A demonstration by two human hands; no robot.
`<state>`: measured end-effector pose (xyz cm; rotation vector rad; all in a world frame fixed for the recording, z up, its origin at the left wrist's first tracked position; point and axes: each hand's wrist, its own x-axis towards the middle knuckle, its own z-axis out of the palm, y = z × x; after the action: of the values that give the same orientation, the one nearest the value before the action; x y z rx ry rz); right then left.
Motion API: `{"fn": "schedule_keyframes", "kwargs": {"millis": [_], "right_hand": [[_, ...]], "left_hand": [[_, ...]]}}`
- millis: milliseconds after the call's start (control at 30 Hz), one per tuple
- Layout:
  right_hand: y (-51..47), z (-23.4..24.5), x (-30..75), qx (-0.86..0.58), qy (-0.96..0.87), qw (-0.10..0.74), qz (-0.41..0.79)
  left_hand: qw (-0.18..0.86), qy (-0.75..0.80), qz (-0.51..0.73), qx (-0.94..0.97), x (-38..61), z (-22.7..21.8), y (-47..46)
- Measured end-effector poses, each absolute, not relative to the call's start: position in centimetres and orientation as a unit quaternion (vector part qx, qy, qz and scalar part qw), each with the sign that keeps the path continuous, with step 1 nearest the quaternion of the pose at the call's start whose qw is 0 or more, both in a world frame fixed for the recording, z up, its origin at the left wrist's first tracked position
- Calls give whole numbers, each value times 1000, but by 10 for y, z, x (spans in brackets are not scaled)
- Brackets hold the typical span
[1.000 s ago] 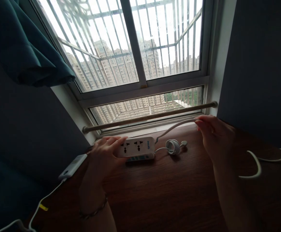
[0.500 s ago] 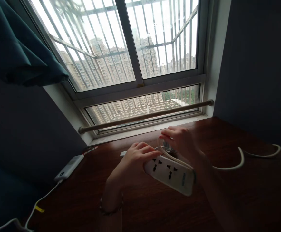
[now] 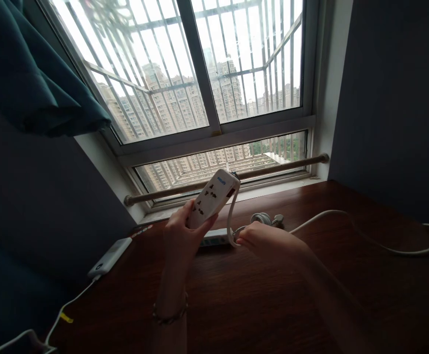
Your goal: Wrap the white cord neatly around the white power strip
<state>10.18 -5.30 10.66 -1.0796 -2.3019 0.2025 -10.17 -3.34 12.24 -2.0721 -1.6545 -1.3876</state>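
Observation:
My left hand is closed around the lower end of a white power strip, which it holds up and tilted, cord end pointing toward the window. Rows of sockets and blue lettering show on its face. From its upper end the white cord hangs down in a bend to my right hand, whose fingers pinch it. Beneath the held strip, a second power strip lies on the table, partly hidden by my left hand. A coiled grey-white cord with a plug rests just beyond my right hand.
The dark red-brown wooden table reaches the window sill. A white power bank with a cable lies at the left. More white cord loops across the right side. A rail crosses the window; a teal curtain hangs left.
My left hand has swung the power strip upright, its cord end now up toward the window. My right hand has moved down and toward me with the cord. The strip lying behind is now uncovered.

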Motion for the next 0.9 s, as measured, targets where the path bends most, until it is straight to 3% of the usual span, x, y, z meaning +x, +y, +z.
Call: {"fn": "schedule_keyframes", "kwargs": {"millis": [133, 267, 467, 600, 733, 900], "right_hand": [[-82, 111, 74, -480, -829, 285, 37], [-94, 115, 65, -485, -813, 320, -30], [-59, 121, 108, -368, -864, 338, 58], [-29, 114, 134, -361, -823, 402, 173], [-9, 102, 139, -335, -811, 381, 292], [7, 88, 126, -432, -777, 399, 226]], "left_hand": [[227, -621, -348, -665, -96, 123, -32], [270, -580, -257, -725, -96, 122, -34], [216, -403, -167, -874, -91, 124, -35], [134, -325, -175, -920, -85, 126, -39], [58, -265, -204, -941, -82, 131, -48], [-6, -348, -298, -889, -87, 126, -44]]}}
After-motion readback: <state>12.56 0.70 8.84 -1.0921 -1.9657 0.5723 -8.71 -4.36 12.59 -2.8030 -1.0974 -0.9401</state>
